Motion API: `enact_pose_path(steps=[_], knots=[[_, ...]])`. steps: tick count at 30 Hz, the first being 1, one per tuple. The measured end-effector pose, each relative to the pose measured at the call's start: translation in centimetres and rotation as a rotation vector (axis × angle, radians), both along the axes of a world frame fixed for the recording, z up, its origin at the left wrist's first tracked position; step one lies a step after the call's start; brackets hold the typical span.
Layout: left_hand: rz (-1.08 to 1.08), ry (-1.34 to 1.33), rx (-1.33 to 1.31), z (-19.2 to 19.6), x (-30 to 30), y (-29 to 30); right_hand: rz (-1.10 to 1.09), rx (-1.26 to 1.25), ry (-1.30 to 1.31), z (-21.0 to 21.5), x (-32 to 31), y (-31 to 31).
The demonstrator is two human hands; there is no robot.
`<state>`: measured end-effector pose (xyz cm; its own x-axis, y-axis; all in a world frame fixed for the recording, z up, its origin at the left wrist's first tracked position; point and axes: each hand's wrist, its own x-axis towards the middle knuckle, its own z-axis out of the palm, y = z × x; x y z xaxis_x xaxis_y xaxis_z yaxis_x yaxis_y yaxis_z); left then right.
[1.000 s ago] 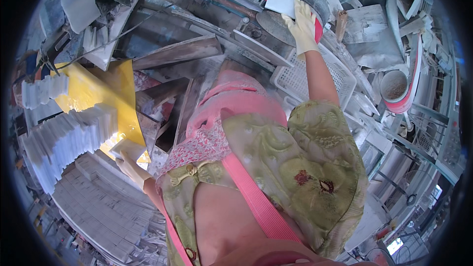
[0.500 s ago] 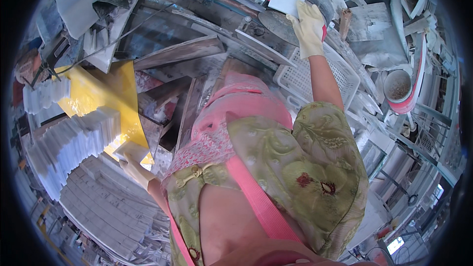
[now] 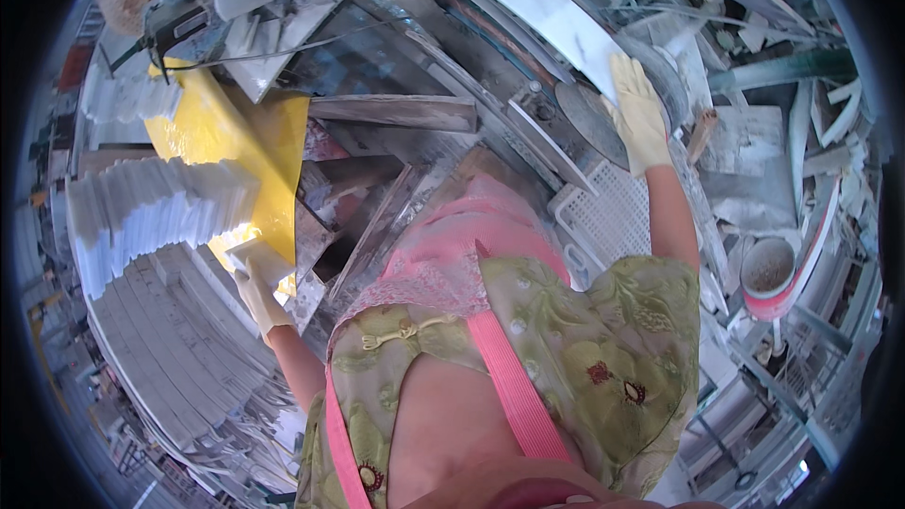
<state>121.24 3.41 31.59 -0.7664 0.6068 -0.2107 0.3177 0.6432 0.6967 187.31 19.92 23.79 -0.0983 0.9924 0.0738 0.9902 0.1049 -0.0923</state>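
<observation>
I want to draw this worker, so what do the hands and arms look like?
Both hands wear pale yellowish work gloves, dusty and a bit grubby. The right hand has a glove ending at the wrist; the forearm above it is bare. The left hand has the same kind of glove, also with a bare forearm. Short green flowered sleeves start near the shoulders.

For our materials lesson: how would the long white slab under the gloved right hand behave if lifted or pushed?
The long white slab looks stone-like and straight, so probably stiff and heavy. Its dusty surface may slide under the right hand. Being thin and long, it could crack if lifted by one end.
</observation>
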Motion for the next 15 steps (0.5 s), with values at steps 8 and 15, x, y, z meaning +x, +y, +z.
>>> enact_pose_path(steps=[8, 15], knots=[[0.03, 0.018, 0.038, -2.5, -2.1, -0.8, 0.09, 0.131, -0.128, 1.6, -2.4, 2.2], [0.1, 0.247, -0.115, -4.0, -3.2, -0.7, 0.22, 0.064, -0.185, 2.0, -3.7, 5.0]])
